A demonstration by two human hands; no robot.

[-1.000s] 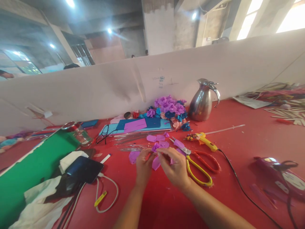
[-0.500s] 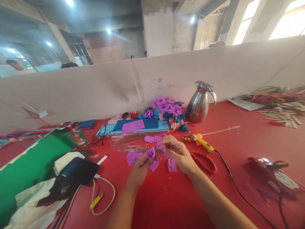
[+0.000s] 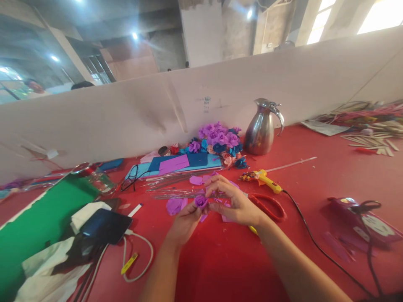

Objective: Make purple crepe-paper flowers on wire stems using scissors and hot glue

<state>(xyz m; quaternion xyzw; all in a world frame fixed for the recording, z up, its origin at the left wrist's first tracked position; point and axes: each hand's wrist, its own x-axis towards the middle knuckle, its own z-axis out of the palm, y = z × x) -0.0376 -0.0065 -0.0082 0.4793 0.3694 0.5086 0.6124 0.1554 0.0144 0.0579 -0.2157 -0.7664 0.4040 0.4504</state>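
Observation:
A small purple paper rose is pinched between the thumb and fingers of my left hand, its spiral centre facing up. My right hand curves around the rose's right side, thumb and fingertips at its outer petal. Purple paper petals lie on the table just behind my hands, some partly hidden by my right hand. Thin wires spread out beyond them. Scissors with red handles rest beside my right wrist, and a yellow glue gun lies behind them.
Finished paper flowers are heaped at the back by a steel jug. Coloured paper sheets and eyeglasses lie left of them. A phone with a cable is at left, a power strip at right.
My right hand has brought a purple petal left against the rose, and its fingers now close around the flower. The view has shifted slightly.

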